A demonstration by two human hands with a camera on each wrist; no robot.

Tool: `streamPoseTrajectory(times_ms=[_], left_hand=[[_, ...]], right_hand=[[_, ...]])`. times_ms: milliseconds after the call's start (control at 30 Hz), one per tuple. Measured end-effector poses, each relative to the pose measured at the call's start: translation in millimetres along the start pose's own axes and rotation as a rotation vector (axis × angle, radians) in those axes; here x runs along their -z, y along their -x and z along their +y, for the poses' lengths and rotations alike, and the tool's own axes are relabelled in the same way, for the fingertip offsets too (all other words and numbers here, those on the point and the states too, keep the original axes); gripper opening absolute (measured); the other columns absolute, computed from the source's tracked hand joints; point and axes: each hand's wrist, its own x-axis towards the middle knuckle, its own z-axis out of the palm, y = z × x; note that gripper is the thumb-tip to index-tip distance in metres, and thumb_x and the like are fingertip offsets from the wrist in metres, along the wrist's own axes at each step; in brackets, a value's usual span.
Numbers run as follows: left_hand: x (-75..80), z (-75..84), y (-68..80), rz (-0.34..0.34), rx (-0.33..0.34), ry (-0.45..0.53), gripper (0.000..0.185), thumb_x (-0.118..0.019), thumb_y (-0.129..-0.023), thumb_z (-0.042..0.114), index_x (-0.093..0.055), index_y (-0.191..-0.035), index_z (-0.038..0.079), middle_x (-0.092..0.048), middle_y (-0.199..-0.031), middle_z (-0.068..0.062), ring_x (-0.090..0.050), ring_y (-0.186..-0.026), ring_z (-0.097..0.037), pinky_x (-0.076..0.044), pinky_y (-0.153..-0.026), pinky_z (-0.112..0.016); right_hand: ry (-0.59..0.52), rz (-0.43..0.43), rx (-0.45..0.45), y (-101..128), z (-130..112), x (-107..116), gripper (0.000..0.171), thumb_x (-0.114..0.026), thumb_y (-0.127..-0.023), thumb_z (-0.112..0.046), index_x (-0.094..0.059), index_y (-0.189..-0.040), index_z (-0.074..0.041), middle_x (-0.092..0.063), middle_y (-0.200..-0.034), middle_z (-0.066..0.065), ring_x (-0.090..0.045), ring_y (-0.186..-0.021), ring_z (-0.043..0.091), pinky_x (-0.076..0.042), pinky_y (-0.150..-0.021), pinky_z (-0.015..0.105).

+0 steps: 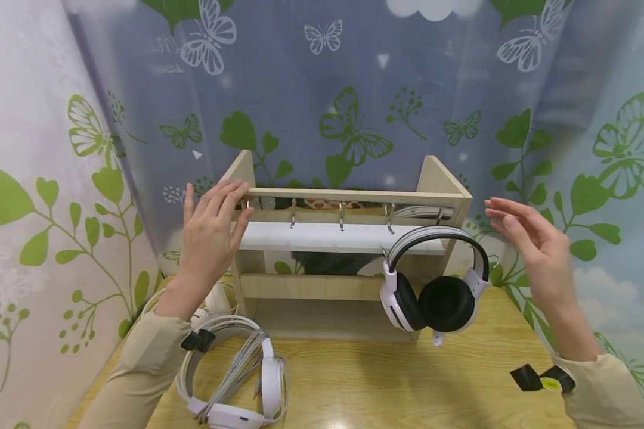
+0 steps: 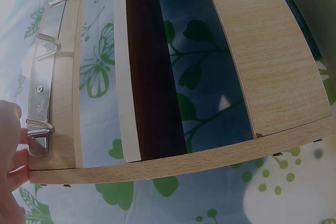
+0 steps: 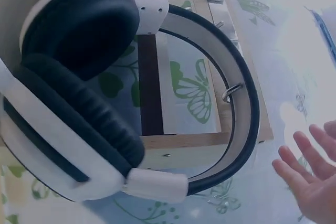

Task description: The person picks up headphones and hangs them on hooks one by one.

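A small wooden rack [image 1: 311, 286] with a row of metal hooks [image 1: 341, 215] along its top rail stands on the table. White headphones with black ear pads [image 1: 448, 304] hang by their headband at the rack's right end, and the right wrist view shows a hook [image 3: 231, 93] inside the band. My left hand [image 1: 211, 223] rests on the rack's top left corner, fingers extended; at the left wrist view's edge its fingertips touch the side panel [image 2: 157, 169]. To the right of the headphones, my right hand [image 1: 542, 250] is held in the air, apart from them, with nothing in it.
A second pair of white headphones [image 1: 271, 381], its grey cable bundled across it, lies on the wooden table [image 1: 343, 381] at front left. Another white item [image 1: 217, 298] with a cable sits behind it. Patterned curtains [image 1: 279, 77] enclose the back and sides.
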Motion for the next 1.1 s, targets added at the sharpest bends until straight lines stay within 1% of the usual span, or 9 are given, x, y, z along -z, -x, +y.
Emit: streamPoseTrajectory(times_ms=[100,233,267,367,500,633,733,933,1100], left_hand=[[-0.4,0.2,-0.1,0.000,-0.001,-0.001,0.042,-0.062,-0.102,0.027,-0.060,-0.138,0.005,-0.060,-0.141,-0.012,-0.049,-0.137,-0.031,-0.004,-0.125,-0.055],[-0.9,0.2,-0.1,0.000,-0.003,-0.004,0.042,-0.062,-0.102,0.027,-0.060,-0.138,0.005,-0.060,-0.141,-0.012,-0.049,-0.137,-0.031,-0.005,-0.125,-0.055],[-1.1,0.1,0.0,0.001,-0.003,-0.005,0.042,-0.062,-0.102,0.027,-0.060,-0.138,0.005,-0.060,-0.141,-0.012,-0.049,-0.137,-0.031,-0.005,-0.125,-0.055],[-1.3,-0.6,0.4,0.005,-0.001,-0.006,0.041,-0.062,-0.102,0.027,-0.060,-0.138,0.005,-0.060,-0.141,-0.012,-0.049,-0.137,-0.031,-0.005,-0.125,-0.055],[-1.3,-0.9,0.5,0.009,-0.001,-0.003,0.041,-0.062,-0.102,0.027,-0.061,-0.137,0.005,-0.060,-0.141,-0.012,-0.049,-0.136,-0.031,-0.005,-0.125,-0.055],[-0.9,-0.2,0.4,0.014,-0.001,0.000,0.041,-0.063,-0.102,0.026,-0.061,-0.137,0.005,-0.060,-0.141,-0.012,-0.049,-0.136,-0.031,-0.005,-0.125,-0.055],[-0.9,0.3,0.2,0.018,-0.003,-0.002,0.041,-0.063,-0.101,0.026,-0.061,-0.137,0.005,-0.061,-0.140,-0.011,-0.050,-0.136,-0.031,-0.006,-0.125,-0.056],[-1.5,0.6,0.1,0.017,-0.009,-0.006,0.041,-0.063,-0.102,0.026,-0.061,-0.137,0.005,-0.060,-0.140,-0.012,-0.050,-0.136,-0.031,-0.005,-0.125,-0.056],[-1.6,-0.1,0.6,0.017,-0.008,-0.009,0.041,-0.063,-0.101,0.026,-0.061,-0.137,0.006,-0.060,-0.141,-0.011,-0.050,-0.136,-0.031,-0.005,-0.125,-0.056]], right_hand=[[0.172,-0.059,0.065,-7.1,-3.9,-5.8,0.036,-0.048,-0.105,0.000,-0.056,-0.140,0.005,-0.063,-0.138,0.003,-0.057,-0.127,0.010,-0.045,-0.103,0.014],[0.463,-0.115,0.156,-13.8,-6.4,-15.0,0.042,-0.051,-0.105,-0.003,-0.055,-0.146,-0.008,-0.057,-0.146,0.001,-0.049,-0.134,0.003,-0.039,-0.105,0.010],[0.510,-0.129,0.173,-15.2,-6.5,-17.5,0.044,-0.053,-0.104,-0.004,-0.054,-0.148,-0.011,-0.055,-0.148,0.001,-0.047,-0.136,0.003,-0.037,-0.107,0.011],[0.619,-0.179,0.203,-19.8,-6.2,-25.3,0.049,-0.057,-0.105,-0.013,-0.049,-0.152,-0.016,-0.048,-0.155,0.003,-0.039,-0.145,0.011,-0.036,-0.117,0.031],[0.726,-0.257,0.240,-25.9,-2.9,-34.7,0.056,-0.055,-0.106,-0.030,-0.040,-0.156,-0.011,-0.039,-0.161,0.011,-0.028,-0.152,0.029,-0.026,-0.121,0.054],[0.826,-0.335,0.274,-32.4,0.8,-41.8,0.067,-0.053,-0.105,-0.041,-0.032,-0.159,-0.008,-0.031,-0.164,0.015,-0.020,-0.154,0.032,-0.014,-0.126,0.047],[0.868,-0.380,0.288,-36.2,4.0,-44.9,0.071,-0.052,-0.105,-0.044,-0.030,-0.160,-0.005,-0.028,-0.165,0.016,-0.018,-0.155,0.032,-0.010,-0.127,0.046],[0.915,-0.396,0.327,-37.9,9.7,-48.5,0.072,-0.049,-0.104,-0.048,-0.033,-0.157,-0.002,-0.035,-0.160,0.020,-0.029,-0.150,0.037,-0.010,-0.127,0.047],[0.934,-0.380,0.368,-37.5,12.6,-50.0,0.069,-0.061,-0.101,-0.036,-0.037,-0.156,-0.003,-0.040,-0.157,0.020,-0.035,-0.146,0.038,-0.013,-0.126,0.049]])
